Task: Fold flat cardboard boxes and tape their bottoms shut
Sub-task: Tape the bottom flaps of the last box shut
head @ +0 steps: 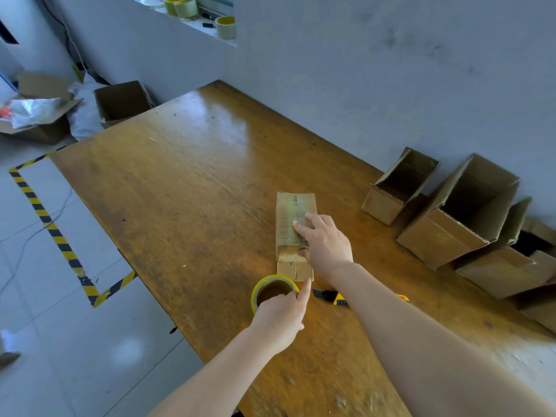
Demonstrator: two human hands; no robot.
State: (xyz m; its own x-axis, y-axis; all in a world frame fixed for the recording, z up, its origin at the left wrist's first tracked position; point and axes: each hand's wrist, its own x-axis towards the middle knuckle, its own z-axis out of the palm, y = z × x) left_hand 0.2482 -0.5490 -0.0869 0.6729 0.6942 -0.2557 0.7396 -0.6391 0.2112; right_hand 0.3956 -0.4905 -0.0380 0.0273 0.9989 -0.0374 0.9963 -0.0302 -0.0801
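Table: a glossy brown wooden table (180, 182) fills the middle of the view, its far edge against a grey wall.
Box: a small, narrow brown cardboard box (288, 218) lies at about 3 o'clock from the table's centre, its long side running from 12 to 6 o'clock. A strip of clear tape (293, 206) runs down the seam on its upward face.
Right hand: the right hand (326, 245) rests on the box's near half, fingers laid out nearly straight and pressing down on the taped seam. The thumb touches the box on the near side.
Left hand: the left hand (281, 317) grips a yellow-rimmed roll of packing tape (261, 285) at 6 o'clock of the box, just beside its near end. The fingers curl over the rim and the index finger points towards the box.
Knife: a yellow and black utility knife (329, 295) lies on the table, partly hidden under the right forearm.
Other boxes: several open brown cardboard boxes (451, 224) stand along the wall at 3 o'clock.
Floor: striped yellow and black marking tape (45, 218) lies at 9 o'clock.
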